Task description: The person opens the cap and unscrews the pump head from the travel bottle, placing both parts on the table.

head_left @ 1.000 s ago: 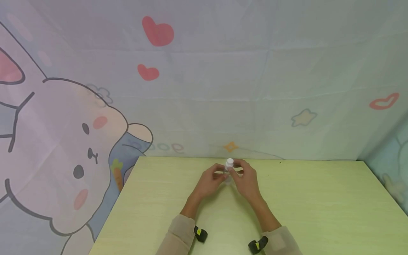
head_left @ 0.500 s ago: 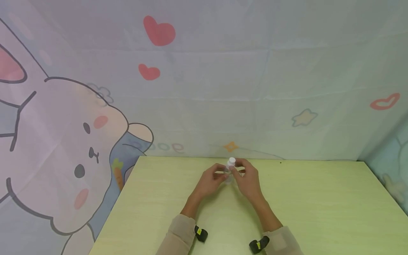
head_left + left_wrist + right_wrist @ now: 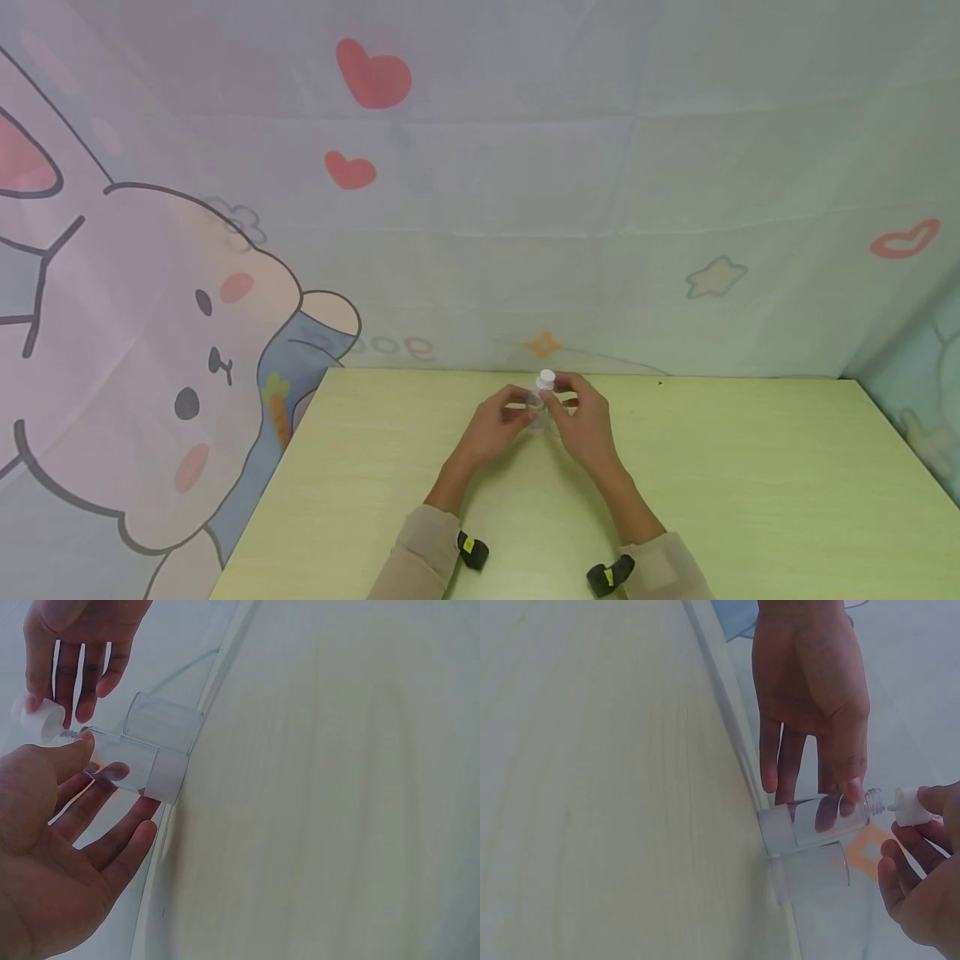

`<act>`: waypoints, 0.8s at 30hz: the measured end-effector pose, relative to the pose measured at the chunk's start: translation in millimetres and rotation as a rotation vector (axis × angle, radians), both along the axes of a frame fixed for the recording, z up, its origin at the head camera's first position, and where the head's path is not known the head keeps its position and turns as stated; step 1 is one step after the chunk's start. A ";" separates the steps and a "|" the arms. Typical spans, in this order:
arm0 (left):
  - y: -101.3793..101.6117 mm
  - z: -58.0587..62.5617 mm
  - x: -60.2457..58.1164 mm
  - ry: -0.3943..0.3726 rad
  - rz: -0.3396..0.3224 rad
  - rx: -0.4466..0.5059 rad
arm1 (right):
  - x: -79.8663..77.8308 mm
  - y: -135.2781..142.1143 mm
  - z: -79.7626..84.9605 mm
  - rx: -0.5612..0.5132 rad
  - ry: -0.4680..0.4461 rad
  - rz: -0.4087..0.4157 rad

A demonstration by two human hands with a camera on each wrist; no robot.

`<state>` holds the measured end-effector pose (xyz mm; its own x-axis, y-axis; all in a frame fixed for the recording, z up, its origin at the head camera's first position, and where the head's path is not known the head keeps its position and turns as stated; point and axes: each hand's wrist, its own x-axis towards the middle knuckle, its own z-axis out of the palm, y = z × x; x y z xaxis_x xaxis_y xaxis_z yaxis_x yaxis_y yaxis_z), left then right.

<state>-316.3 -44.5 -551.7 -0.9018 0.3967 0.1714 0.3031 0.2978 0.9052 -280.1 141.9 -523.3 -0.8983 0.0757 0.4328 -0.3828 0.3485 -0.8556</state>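
Observation:
A small clear bottle (image 3: pixel 806 819) with a white base stands on the table, its threaded neck uncovered. My left hand (image 3: pixel 489 427) grips the bottle between thumb and fingers. Just above the neck, apart from it, is a white cap (image 3: pixel 910 807) with a thin stem pointing toward the opening. My right hand (image 3: pixel 587 423) pinches this cap between thumb and fingers. Close beside the bottle stands a clear, open-topped cylinder (image 3: pixel 814 871), mostly hidden by the hands in the head view.
The light yellow table (image 3: pixel 750 475) ends at a back edge just beyond the hands. Behind it hangs a printed cloth (image 3: pixel 525 208) with a rabbit and hearts. Black wrist cameras (image 3: pixel 473 552) sit at both sleeves.
My right hand and the white cap have shifted slightly right and up, then almost stopped. The left hand and the bottle have stayed in place.

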 end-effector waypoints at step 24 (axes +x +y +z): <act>-0.2 1.8 1.0 0.004 -0.002 -0.001 | -2.6 7.2 1.0 0.015 -0.049 -0.008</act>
<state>-315.3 -44.8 -549.9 -0.9003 0.3987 0.1748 0.3076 0.2985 0.9035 -282.7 149.2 -522.3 -0.9178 0.0765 0.3897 -0.3381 0.3645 -0.8677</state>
